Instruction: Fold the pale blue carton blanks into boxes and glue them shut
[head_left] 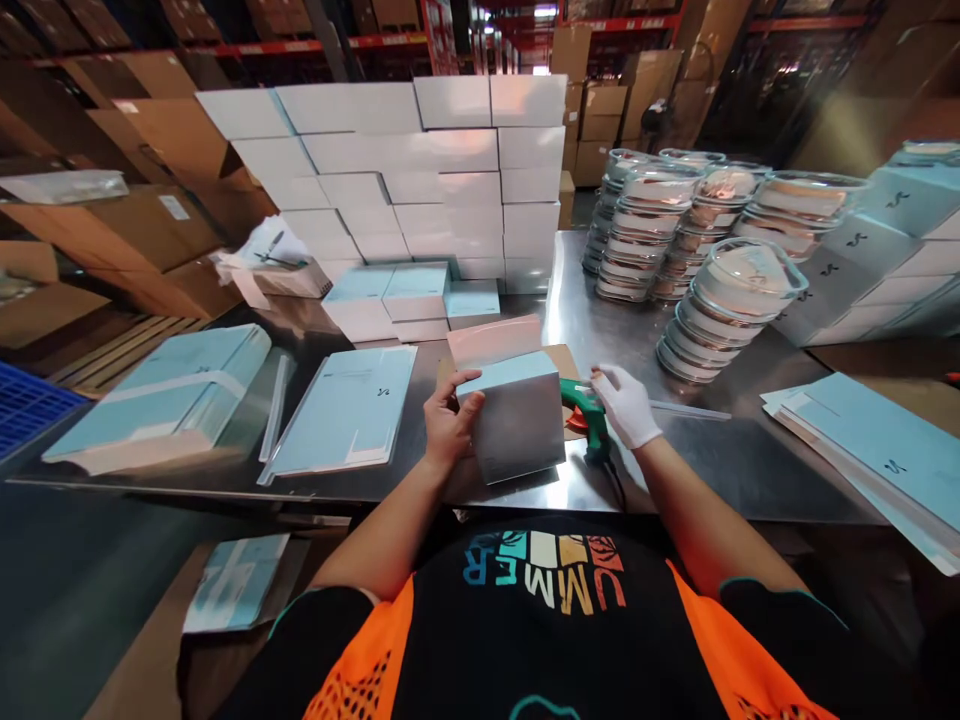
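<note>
My left hand (453, 418) is bare and grips the left side of a small box (521, 420), thumb on its near face and fingers at the top edge. The box is tilted, with a pale blue top and a greyish side towards me. My right hand (628, 402) wears a white glove with bare fingertips. Its fingers are curled in at the rear of a green glue gun (595, 418) with an orange trigger. The gun's nozzle end is partly hidden behind the box. A clear glue stick (694, 410) extends to the right behind the glove.
Flat pale blue sheets (345, 410) and a strapped bundle (161, 385) lie left on the metal table (570, 285). White boxes (450, 180) form a wall behind. Stacked glass containers (724, 310) stand back right; more sheets (885, 450) lie far right. A cord hangs from the gun.
</note>
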